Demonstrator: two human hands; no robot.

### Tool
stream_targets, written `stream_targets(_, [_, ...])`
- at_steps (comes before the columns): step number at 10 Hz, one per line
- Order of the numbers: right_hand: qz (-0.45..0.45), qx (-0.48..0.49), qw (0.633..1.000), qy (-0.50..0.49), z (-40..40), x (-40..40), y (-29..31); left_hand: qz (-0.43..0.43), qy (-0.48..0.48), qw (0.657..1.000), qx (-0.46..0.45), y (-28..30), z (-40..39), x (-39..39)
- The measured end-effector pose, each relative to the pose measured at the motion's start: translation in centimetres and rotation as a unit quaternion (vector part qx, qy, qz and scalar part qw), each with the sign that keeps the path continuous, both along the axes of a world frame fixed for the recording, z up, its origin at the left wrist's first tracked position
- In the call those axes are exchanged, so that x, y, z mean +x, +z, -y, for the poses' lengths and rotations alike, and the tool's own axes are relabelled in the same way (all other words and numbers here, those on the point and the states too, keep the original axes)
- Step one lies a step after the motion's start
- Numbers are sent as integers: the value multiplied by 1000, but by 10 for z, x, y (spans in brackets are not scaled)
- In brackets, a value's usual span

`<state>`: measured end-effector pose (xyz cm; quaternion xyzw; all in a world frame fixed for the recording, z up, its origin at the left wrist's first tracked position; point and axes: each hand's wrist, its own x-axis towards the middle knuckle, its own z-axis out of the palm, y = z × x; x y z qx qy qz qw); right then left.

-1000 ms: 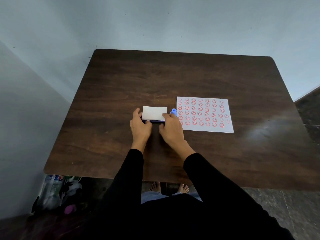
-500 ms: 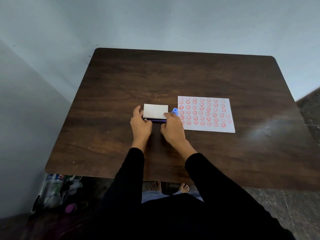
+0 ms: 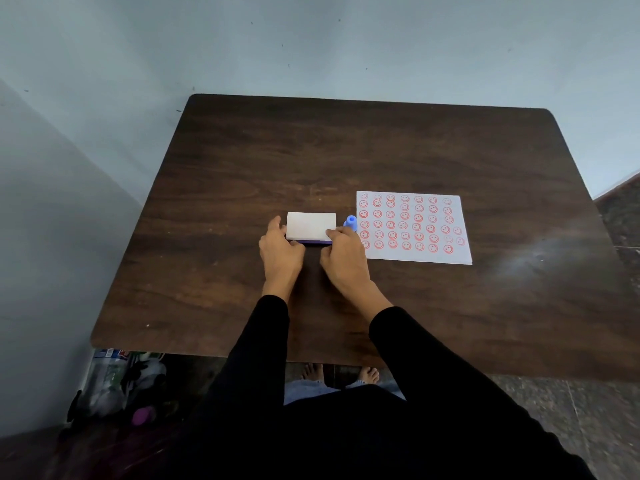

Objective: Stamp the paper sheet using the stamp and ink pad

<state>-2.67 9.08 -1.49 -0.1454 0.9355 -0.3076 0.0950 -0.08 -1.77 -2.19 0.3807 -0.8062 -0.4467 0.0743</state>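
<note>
The ink pad (image 3: 310,225) lies mid-table, a flat case with a white lid and a purple base edge. My left hand (image 3: 281,249) grips its left front corner. My right hand (image 3: 343,256) holds its right front corner, thumb on the lid. A small blue stamp (image 3: 350,223) stands upright just right of the pad, behind my right fingers, touching neither hand as far as I can see. The white paper sheet (image 3: 415,227) lies to the right, covered with rows of several red smiley prints.
The dark wooden table (image 3: 346,150) stands against a pale wall corner. Under its left front edge sit plastic bottles and bags (image 3: 117,379). My bare feet (image 3: 339,374) show below the front edge. Grey stone floor lies at the right.
Both hands stay on the ink pad's front corners. The lid looks the same in all frames; only the camera view shifts slightly.
</note>
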Motion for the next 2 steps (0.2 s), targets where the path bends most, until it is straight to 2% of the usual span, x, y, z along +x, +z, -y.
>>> stream_targets(2, [10,-4,1000,-3,1,-3,2,17,9,1000,-16,6,-1,-4])
